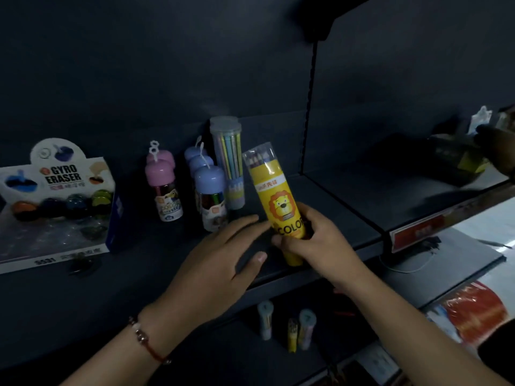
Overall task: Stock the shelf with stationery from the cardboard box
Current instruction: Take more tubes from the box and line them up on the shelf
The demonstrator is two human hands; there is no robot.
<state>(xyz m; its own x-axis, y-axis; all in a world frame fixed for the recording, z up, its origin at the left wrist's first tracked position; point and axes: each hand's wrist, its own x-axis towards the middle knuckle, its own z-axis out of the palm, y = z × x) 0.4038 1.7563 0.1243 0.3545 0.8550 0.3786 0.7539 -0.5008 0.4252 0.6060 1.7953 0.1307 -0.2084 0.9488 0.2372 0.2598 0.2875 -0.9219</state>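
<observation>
- The right hand [315, 243] curls round the lower part of a yellow cylindrical tube of coloured pencils [278, 201] with a lion picture and clear top, tilted left, near the front edge of the dark shelf [139, 274].
- The left hand [217, 263], fingers straight, reaches beside the tube; whether its fingertips touch it is unclear.
- Behind stand a clear tube of pastel pencils [230, 160] and blue-capped bottles [209, 196].

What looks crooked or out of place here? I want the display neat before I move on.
The yellow pencil tube leans left, gripped by the right hand, not yet set upright on the shelf. A small dark piece lies loose in front of the gyro eraser box. The capped bottles stand upright.
</observation>
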